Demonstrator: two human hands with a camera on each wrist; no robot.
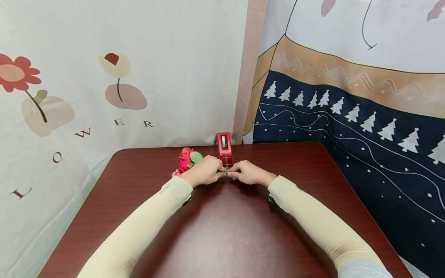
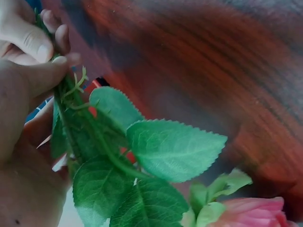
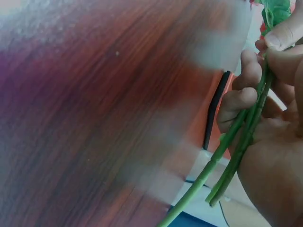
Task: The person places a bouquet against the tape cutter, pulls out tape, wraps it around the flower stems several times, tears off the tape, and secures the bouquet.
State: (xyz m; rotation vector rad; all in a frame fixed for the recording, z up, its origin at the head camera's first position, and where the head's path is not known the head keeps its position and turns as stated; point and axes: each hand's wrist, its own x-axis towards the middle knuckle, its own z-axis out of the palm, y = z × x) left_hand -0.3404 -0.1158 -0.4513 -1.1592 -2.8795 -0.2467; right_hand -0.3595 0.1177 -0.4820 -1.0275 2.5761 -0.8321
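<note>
My left hand [image 1: 205, 170] and right hand [image 1: 246, 172] meet above the table, close in front of a red tape dispenser [image 1: 225, 148]. A small bunch of roses lies across them. Its red rose [image 1: 185, 159] shows left of the left hand, and a pink rose [image 2: 255, 213] with serrated green leaves [image 2: 175, 146] fills the lower part of the left wrist view. The left thumb and fingers pinch the stems just below the leaves. In the right wrist view the right hand grips the green stems [image 3: 244, 137], thumb close to the left thumb; the cut ends stick out past the palm.
The dark red wooden table [image 1: 222, 231] has rounded far corners. A pale curtain with printed flowers [image 1: 187, 77] hangs behind it at the left. A navy cloth with white trees [image 1: 306, 119] hangs along the right side.
</note>
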